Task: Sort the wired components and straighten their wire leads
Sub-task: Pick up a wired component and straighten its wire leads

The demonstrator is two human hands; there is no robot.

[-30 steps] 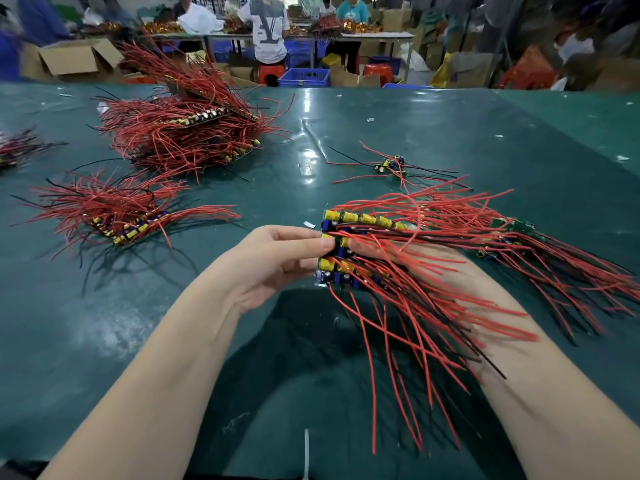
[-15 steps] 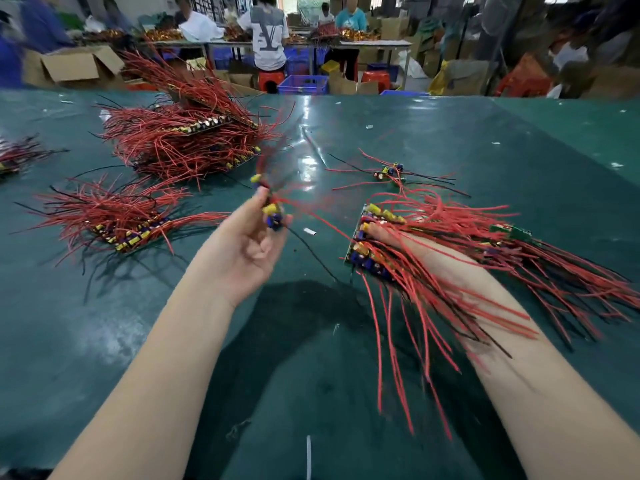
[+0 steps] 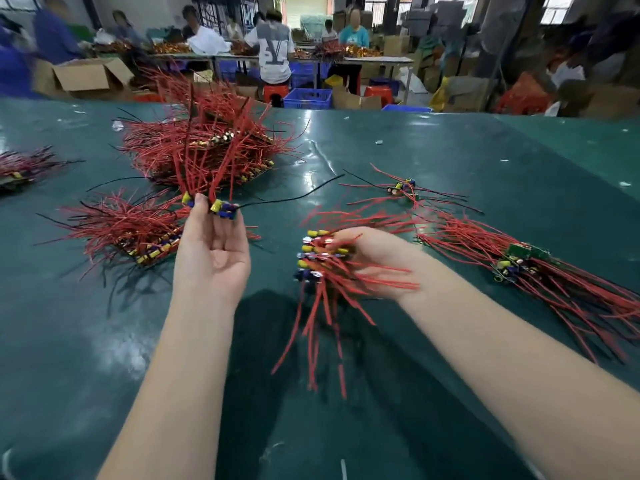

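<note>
My left hand (image 3: 211, 247) is raised palm up and pinches a small wired component (image 3: 221, 207) at its fingertips. Its yellow and blue parts show, its red leads stand upward and a black lead trails right. My right hand (image 3: 367, 258) grips a stack of wired components (image 3: 313, 258) with yellow and blue parts. Their red leads hang down toward me, blurred. A sorted bundle (image 3: 135, 233) lies left of my left hand. A big heap (image 3: 204, 147) lies behind it.
The green table (image 3: 450, 161) carries another bundle with green boards (image 3: 526, 268) at the right, a loose component (image 3: 403, 188) behind my right hand and a small pile (image 3: 17, 168) at the far left. People work at tables beyond, among boxes and blue crates.
My left hand pulled one component off the stack, carried it left and lifted it so its leads stand up. My right hand with the stack shifted slightly right and down.
</note>
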